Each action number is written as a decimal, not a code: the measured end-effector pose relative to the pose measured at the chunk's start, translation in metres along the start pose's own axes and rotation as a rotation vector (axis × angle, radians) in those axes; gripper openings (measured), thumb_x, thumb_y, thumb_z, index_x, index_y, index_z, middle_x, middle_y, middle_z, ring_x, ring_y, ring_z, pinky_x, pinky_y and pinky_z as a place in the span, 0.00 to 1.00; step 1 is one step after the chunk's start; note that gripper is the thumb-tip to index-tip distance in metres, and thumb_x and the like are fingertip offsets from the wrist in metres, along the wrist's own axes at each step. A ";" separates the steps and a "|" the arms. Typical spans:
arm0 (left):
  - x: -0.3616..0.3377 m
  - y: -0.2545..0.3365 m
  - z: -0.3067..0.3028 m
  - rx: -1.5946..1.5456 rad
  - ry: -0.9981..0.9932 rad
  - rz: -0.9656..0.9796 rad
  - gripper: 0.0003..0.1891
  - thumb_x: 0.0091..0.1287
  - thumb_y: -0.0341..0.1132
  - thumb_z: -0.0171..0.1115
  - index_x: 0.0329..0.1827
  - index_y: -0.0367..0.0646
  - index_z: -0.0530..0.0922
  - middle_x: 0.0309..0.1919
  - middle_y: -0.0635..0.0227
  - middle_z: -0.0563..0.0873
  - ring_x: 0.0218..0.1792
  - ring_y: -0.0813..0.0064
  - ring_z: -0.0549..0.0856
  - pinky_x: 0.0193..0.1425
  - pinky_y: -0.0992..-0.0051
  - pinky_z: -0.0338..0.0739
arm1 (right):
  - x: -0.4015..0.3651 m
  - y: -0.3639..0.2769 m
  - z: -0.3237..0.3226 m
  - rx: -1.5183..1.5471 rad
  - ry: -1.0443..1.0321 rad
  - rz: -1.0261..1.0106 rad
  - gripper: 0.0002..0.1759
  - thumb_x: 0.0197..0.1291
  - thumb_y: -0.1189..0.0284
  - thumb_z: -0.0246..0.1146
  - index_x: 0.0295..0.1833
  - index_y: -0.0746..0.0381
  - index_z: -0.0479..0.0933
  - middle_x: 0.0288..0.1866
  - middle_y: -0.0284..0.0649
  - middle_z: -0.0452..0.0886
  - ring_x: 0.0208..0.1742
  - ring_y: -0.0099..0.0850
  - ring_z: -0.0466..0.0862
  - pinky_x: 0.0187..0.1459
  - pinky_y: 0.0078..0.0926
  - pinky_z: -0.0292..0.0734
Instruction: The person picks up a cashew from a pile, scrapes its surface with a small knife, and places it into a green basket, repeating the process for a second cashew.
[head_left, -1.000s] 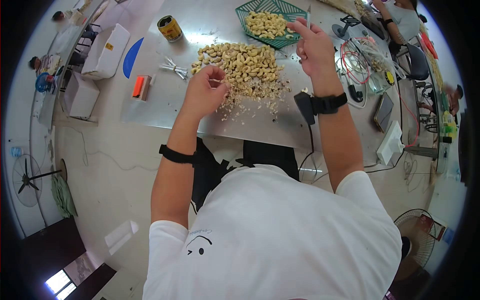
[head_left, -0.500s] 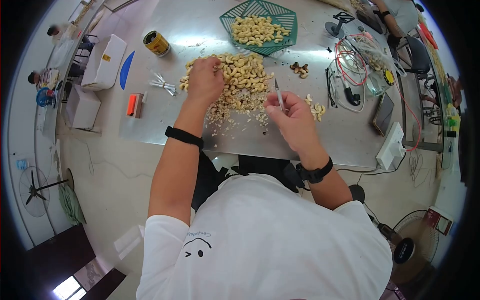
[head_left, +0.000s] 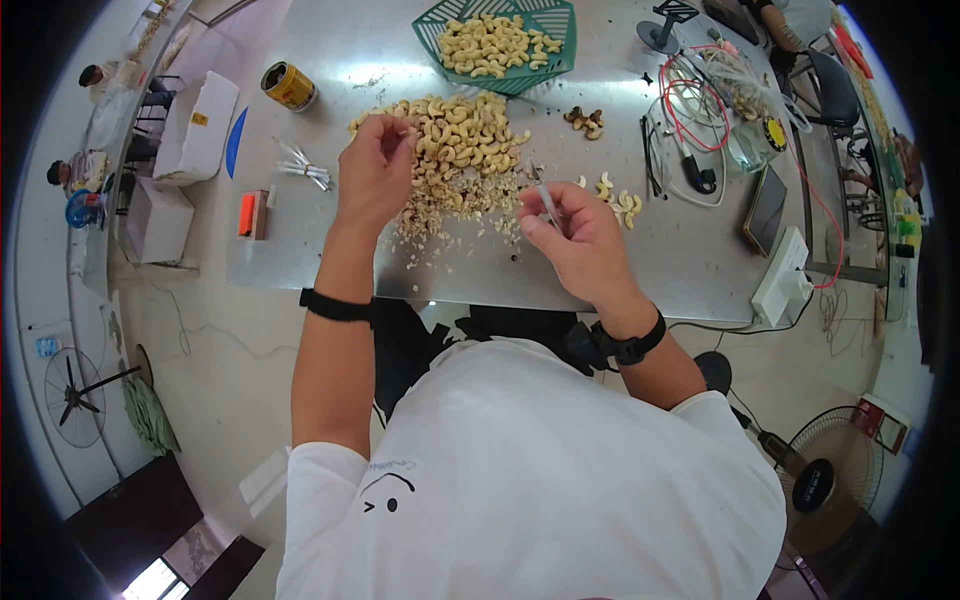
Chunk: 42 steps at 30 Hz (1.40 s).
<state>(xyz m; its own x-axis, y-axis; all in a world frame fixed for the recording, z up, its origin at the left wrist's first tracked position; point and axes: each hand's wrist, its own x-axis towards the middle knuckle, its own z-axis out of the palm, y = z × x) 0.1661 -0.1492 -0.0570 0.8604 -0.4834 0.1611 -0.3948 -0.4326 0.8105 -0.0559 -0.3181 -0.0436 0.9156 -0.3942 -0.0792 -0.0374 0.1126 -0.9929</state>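
My left hand (head_left: 376, 172) is at the left edge of a heap of cashews (head_left: 470, 135), thumb and fingers pinched together. Whatever lies between those fingertips is too small to make out. A slim craft knife (head_left: 547, 203) is held in my right hand (head_left: 580, 240), its tip pointing up and away from me. Shell and skin crumbs (head_left: 450, 205) spread in front of the heap, between my two hands. To the right of my right hand lie a few separate cashews (head_left: 625, 207). Beyond them sits a small cluster of dark brown nuts (head_left: 585, 123).
A green basket (head_left: 427, 38) holding cashews stands at the back of the metal table (head_left: 350, 265). On the left are a can (head_left: 288, 86), white sticks (head_left: 305, 166) and an orange-and-brown block (head_left: 253, 215). Cables (head_left: 700, 110), a phone (head_left: 765, 210) and a power strip (head_left: 781, 278) lie right.
My left hand has drawn back from the heap, now pinched at its left edge. The right hand still has the knife, which is angled a little differently. The whole view has shifted slightly.
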 end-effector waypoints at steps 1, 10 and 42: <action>-0.010 0.004 -0.004 -0.102 -0.037 -0.045 0.08 0.72 0.25 0.69 0.50 0.37 0.81 0.40 0.69 0.87 0.38 0.82 0.85 0.43 0.79 0.80 | -0.001 -0.003 0.001 -0.015 -0.027 0.015 0.13 0.68 0.74 0.70 0.56 0.64 0.82 0.45 0.31 0.85 0.43 0.17 0.82 0.46 0.18 0.79; -0.099 0.022 -0.012 -0.461 -0.084 0.051 0.15 0.65 0.18 0.74 0.54 0.36 0.84 0.46 0.72 0.85 0.43 0.85 0.84 0.45 0.83 0.80 | -0.012 0.007 0.035 -0.179 -0.146 0.053 0.15 0.69 0.66 0.71 0.55 0.63 0.83 0.37 0.33 0.85 0.36 0.20 0.80 0.40 0.24 0.77; -0.145 0.011 -0.035 -0.888 -0.211 -0.204 0.12 0.72 0.20 0.67 0.57 0.35 0.84 0.46 0.63 0.89 0.46 0.73 0.91 0.53 0.73 0.88 | -0.028 -0.005 0.055 -0.449 -0.171 -0.088 0.08 0.72 0.72 0.66 0.48 0.66 0.84 0.30 0.39 0.83 0.31 0.25 0.79 0.35 0.27 0.75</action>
<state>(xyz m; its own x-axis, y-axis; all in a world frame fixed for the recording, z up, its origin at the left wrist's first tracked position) 0.0482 -0.0568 -0.0522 0.7755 -0.6279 -0.0664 0.2230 0.1740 0.9592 -0.0596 -0.2574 -0.0319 0.9743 -0.2246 -0.0154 -0.0918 -0.3342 -0.9380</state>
